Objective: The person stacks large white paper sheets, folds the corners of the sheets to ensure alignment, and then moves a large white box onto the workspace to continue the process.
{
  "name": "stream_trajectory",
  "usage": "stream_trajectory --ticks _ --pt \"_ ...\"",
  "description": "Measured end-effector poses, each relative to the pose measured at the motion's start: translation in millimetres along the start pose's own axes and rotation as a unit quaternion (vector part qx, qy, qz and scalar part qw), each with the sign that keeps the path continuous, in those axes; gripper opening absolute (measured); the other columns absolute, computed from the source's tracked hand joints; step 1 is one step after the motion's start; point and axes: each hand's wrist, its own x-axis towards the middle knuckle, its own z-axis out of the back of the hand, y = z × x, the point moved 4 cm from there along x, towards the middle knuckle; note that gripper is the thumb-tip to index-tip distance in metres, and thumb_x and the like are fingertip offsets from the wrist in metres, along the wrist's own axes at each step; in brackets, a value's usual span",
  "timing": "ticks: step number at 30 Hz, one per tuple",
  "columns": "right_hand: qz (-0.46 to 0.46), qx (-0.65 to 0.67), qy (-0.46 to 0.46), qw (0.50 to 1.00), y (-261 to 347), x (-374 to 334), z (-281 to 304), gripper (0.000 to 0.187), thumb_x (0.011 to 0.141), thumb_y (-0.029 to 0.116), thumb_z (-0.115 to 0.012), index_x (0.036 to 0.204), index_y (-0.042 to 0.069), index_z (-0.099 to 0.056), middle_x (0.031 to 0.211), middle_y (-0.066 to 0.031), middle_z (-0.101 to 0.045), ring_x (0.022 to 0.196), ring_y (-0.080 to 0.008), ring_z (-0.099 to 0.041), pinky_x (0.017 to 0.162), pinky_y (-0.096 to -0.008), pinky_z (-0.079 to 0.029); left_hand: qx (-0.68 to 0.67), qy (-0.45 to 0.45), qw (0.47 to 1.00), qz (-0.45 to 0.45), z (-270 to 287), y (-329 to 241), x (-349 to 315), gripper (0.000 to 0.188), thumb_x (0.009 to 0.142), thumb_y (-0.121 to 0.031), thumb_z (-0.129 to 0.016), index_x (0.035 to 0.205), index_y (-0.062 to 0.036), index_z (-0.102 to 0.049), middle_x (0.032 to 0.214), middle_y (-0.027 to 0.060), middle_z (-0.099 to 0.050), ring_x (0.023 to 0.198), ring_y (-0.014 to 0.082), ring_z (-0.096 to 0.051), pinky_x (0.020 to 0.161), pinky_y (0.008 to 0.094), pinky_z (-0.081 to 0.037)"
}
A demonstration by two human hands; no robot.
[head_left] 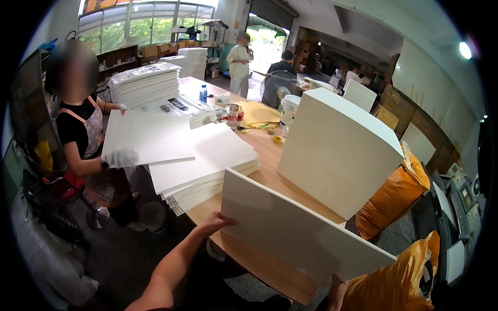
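Holding a white board (295,225) on edge, tilted, over the near side of the table (270,262).
Left hand (220,221) closed, pinching its left edge; right hand (338,293) at the lower edge, fingers hidden, closure can't be told. Best lifted evenly, corners kept clear of the tall stack (337,155). Nearer orange sack (378,285) gapes, perhaps something dark inside; white bucket's (291,106) contents out of sight.
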Motion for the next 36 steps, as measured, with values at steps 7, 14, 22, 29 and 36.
stream_trajectory --ticks 7,14,22,29,36 --pt "-0.013 0.071 0.069 0.995 -38.6 -6.2 6.1 0.051 0.079 0.007 -0.072 0.129 0.001 -0.061 0.118 -0.0062 -0.065 0.108 -0.0223 -0.061 0.094 -0.0371 -0.047 -0.019 0.044 0.999 -0.002 11.2 29.9 8.9 0.024 0.089 -0.007 -0.078 0.111 -0.0001 -0.076 0.106 0.0051 -0.076 0.098 0.0132 -0.069 0.091 0.0298 -0.055" --pt "-0.035 0.062 0.085 0.994 -5.0 -7.2 18.2 0.052 0.082 -0.001 -0.068 0.132 -0.001 -0.057 0.123 -0.0102 -0.066 0.111 -0.0254 -0.064 0.096 -0.0392 -0.051 0.002 0.024 1.000 0.015 -0.9 -22.1 -10.8 0.030 0.089 -0.013 -0.080 0.114 0.0006 -0.072 0.107 0.0069 -0.075 0.099 0.0142 -0.069 0.089 0.0305 -0.056" --pt "-0.264 -0.007 0.209 0.942 -40.6 -6.1 44.4 0.060 0.092 0.025 -0.076 0.137 -0.007 -0.052 0.115 -0.0169 -0.069 0.100 -0.0298 -0.070 0.085 -0.0428 -0.058 -0.028 -0.016 0.987 0.156 -15.6 22.7 -94.3 0.041 0.093 -0.019 -0.075 0.125 0.0051 -0.064 0.118 0.0110 -0.070 0.106 0.0186 -0.066 0.091 0.0339 -0.054" --pt "-0.358 -0.148 0.238 0.891 -100.9 -14.5 51.9 0.058 0.096 0.035 -0.070 0.134 -0.006 -0.057 0.113 -0.0156 -0.070 0.097 -0.0286 -0.070 0.082 -0.0412 -0.057 -0.121 -0.005 0.950 0.287 -16.3 85.5 -146.3 0.052 0.096 -0.020 -0.071 0.139 0.0026 -0.054 0.134 0.0126 -0.062 0.120 0.0229 -0.061 0.102 0.0388 -0.049" --pt "-0.351 -0.121 0.254 0.893 -102.9 -21.0 52.2 0.062 0.099 0.046 -0.063 0.133 -0.005 -0.057 0.111 -0.0160 -0.071 0.094 -0.0296 -0.071 0.082 -0.0418 -0.057 -0.120 0.100 0.942 0.296 -8.9 87.4 -170.3 0.069 0.098 -0.018 -0.066 0.156 -0.0035 -0.033 0.152 0.0115 -0.047 0.137 0.0238 -0.047 0.113 0.0397 -0.039"
